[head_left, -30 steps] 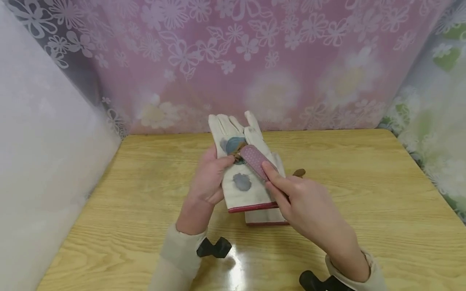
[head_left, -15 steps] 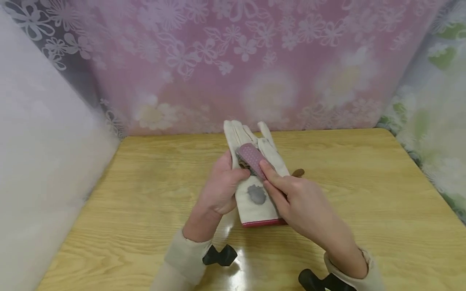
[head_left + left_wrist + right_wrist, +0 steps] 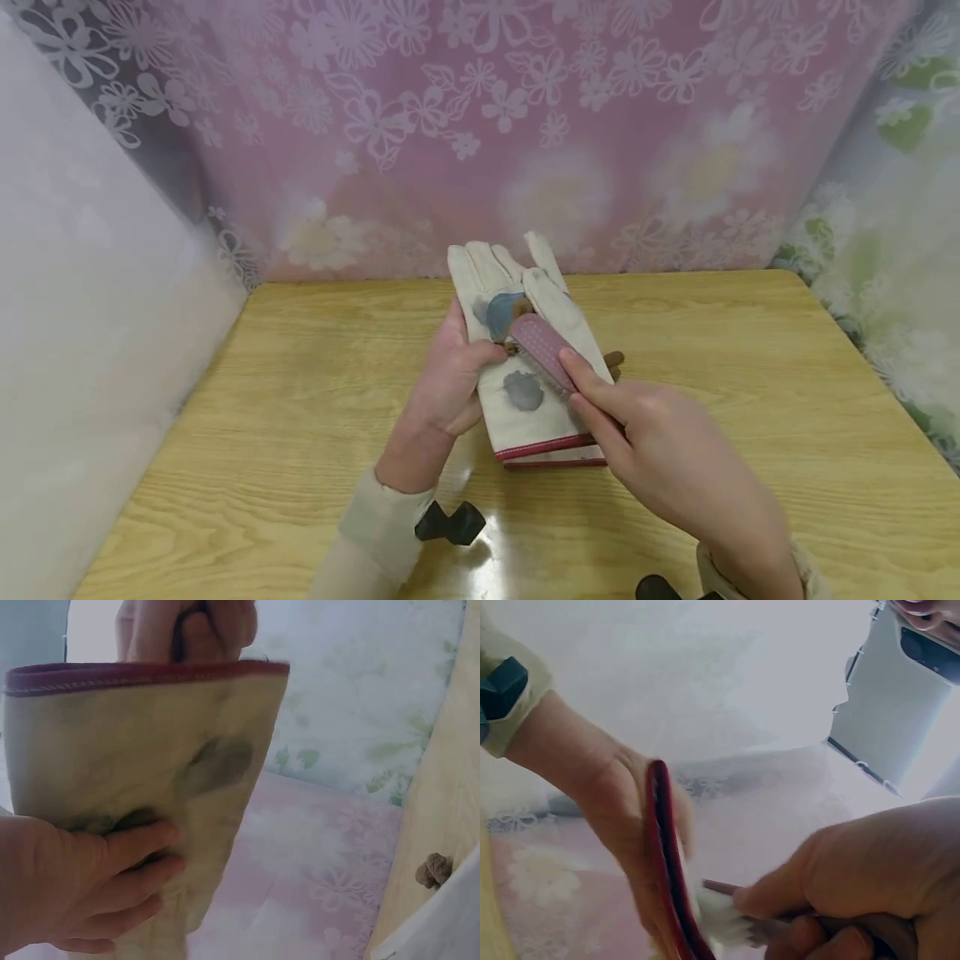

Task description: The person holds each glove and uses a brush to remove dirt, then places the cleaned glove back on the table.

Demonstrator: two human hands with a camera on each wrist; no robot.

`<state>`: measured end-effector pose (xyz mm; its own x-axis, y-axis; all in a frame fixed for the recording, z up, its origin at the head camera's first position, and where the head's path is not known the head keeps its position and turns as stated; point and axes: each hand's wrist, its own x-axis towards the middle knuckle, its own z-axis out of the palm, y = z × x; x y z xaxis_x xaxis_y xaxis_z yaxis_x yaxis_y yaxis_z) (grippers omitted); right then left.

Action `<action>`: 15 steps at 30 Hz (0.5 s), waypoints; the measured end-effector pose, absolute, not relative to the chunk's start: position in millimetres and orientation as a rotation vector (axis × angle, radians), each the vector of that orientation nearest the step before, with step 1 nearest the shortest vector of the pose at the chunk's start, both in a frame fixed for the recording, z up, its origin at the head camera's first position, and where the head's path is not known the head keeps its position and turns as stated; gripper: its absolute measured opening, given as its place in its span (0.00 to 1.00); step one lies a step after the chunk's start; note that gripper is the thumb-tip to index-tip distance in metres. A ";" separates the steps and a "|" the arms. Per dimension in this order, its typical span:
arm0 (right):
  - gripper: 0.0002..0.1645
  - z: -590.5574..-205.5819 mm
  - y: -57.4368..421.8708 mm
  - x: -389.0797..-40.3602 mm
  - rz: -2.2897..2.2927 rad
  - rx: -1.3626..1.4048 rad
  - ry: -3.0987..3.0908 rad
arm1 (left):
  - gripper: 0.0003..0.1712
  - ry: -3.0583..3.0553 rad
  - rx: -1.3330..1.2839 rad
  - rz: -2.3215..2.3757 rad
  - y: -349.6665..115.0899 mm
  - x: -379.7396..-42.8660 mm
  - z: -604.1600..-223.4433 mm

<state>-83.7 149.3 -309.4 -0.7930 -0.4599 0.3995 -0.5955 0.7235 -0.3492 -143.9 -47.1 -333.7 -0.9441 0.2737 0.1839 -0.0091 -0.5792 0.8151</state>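
My left hand [image 3: 450, 375] holds a white cloth glove [image 3: 536, 429] with a red-edged cuff, thumb on its near face and fingers behind. Grey, blue and brown stains mark that face; the left wrist view shows dark smudges on the back of the glove [image 3: 112, 742]. In my right hand [image 3: 667, 442] is a pink dotted scrub brush [image 3: 542, 346]. Its white bristles [image 3: 724, 919] touch the glove in the right wrist view. Below the held glove, a second red-edged white glove [image 3: 558, 457] shows only partly.
Brown lumps [image 3: 615, 360] lie on the wooden table [image 3: 300, 417], right of the gloves; in the left wrist view a brown lump [image 3: 433, 870] shows on the wood. A pink flowered curtain [image 3: 450, 192] hangs behind the table, with pale sheets at both sides.
The held glove shifted right and down, then slightly back up and left. The brush moved over the blue and brown stain, then down and right, uncovering it again.
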 end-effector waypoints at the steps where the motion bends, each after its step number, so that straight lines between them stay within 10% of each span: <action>1: 0.30 -311.3 146.3 -84.3 0.662 0.799 -2.629 | 0.57 1.390 0.445 2.624 -44.3 -143.1 -334.9; 15: 0.29 -324.1 125.2 -100.5 0.748 0.766 -2.599 | 0.62 1.547 0.523 2.705 -36.1 -142.1 -339.8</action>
